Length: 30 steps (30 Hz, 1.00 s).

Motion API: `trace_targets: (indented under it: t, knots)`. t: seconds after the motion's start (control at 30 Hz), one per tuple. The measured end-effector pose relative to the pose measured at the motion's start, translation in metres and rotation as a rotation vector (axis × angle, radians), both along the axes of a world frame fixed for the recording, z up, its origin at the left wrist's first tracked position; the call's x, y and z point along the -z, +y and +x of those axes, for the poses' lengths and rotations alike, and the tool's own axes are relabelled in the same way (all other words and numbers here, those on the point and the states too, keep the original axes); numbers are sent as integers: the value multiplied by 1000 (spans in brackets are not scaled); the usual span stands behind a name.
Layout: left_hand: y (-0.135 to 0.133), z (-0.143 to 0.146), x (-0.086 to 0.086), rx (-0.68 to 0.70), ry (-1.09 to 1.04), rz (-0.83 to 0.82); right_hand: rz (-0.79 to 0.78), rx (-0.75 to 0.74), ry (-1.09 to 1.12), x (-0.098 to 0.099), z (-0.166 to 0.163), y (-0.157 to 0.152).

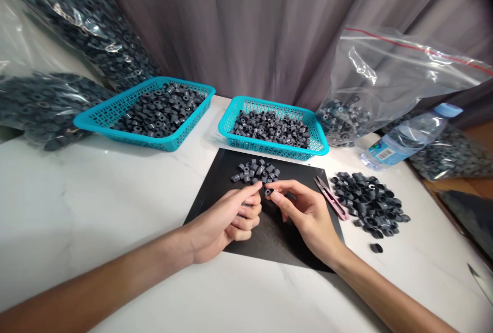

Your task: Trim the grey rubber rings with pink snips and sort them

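Note:
Both hands meet over a black mat (269, 240) on a white table. My right hand (304, 209) pinches one small dark grey plastic ring (269, 191) between thumb and forefinger. My left hand (227, 217) is curled, its thumb and forefinger touching the same ring from the left. Just beyond the fingertips lies a small heap of grey rings (257, 170) on the mat. A pair of pink thread snips (330, 197) lies at the mat's right edge, beside my right hand.
Two turquoise baskets (92, 119) (319, 143) full of grey rings stand behind the mat. A loose pile of rings (367, 203) lies at right, with one stray ring (376, 247). Clear bags of rings (84, 24) (346, 117) and a water bottle (408, 140) line the back.

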<state>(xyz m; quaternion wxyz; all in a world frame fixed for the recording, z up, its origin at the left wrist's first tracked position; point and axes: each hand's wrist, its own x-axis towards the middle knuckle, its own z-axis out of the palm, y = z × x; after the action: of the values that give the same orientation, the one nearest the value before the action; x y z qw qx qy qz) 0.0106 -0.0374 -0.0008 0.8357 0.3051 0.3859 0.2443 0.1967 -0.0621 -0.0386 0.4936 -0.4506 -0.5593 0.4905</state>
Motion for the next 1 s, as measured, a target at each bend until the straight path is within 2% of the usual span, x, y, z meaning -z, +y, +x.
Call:
trace_targets:
  t: [0.3,0.6,1.0]
  knots:
    - [1,1,4,-27,20,48,18,-3,11,4,1,0]
    - [1,2,4,-63,-35,-17,71,17,-36,3,-1,-1]
    - [-1,2,4,-56,-10,-50,116,-49,-74,3,-1,-3]
